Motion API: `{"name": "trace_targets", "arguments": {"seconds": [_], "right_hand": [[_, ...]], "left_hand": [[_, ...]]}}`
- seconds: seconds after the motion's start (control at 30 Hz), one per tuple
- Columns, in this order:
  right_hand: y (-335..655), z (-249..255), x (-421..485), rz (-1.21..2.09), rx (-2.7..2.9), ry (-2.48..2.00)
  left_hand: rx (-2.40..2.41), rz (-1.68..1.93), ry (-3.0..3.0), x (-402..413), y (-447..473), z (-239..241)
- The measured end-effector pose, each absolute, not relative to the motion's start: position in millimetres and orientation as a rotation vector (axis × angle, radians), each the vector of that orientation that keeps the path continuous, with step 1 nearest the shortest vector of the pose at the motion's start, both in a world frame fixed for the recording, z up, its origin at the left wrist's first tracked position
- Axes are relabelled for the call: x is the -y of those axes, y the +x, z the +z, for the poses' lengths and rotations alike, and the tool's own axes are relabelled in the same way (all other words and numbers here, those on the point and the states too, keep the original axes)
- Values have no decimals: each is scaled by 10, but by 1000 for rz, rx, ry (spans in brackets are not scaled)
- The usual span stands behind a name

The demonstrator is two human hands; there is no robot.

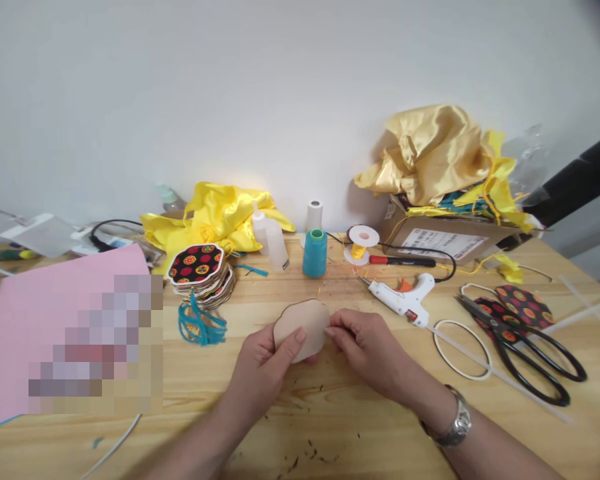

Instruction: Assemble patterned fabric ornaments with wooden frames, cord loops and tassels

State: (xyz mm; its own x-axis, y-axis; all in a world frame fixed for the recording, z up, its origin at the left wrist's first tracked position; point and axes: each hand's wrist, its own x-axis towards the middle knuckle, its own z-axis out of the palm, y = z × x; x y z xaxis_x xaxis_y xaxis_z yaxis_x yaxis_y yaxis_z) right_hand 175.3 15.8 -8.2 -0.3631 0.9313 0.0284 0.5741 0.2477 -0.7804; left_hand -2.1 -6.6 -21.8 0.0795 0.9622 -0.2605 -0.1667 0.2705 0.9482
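My left hand [269, 357] grips a pale, scallop-edged cardboard piece [307, 320], thumb on its face and fingers behind it. At the piece's right edge, my right hand [363, 343] is closed in a pinch; whether it holds the edge or something small there cannot be made out. To the left stands a stack of similar shaped pieces [196, 265], the top one covered in black fabric with red and yellow flowers. Cut teal strands [203, 323] lie in front of the stack. A teal thread cone [315, 253] stands just beyond the held piece.
On the right lie a white glue gun [405, 297], large black-handled scissors [525, 347], an oval ring [463, 350] and patterned fabric [523, 307]. Behind are a cardboard box [437, 240] with gold satin [430, 150], a ribbon spool [363, 243] and yellow cloth [225, 217]. Pink sheet [75, 287] at left.
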Motion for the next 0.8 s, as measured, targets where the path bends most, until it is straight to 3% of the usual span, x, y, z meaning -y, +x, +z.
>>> {"name": "trace_targets", "arguments": {"seconds": [0.43, 0.63, 0.8], "right_hand": [[1657, -202, -74, 758, 2079, -1504], [1630, -228, -51, 768, 1933, -1513], [1651, -168, -90, 812, 1916, -1495]], "left_hand": [[-1460, 954, 1583, 117, -46, -184], [-1428, 985, 1538, 132, -32, -187], [-1260, 1093, 1097, 87, 8, -167]]}}
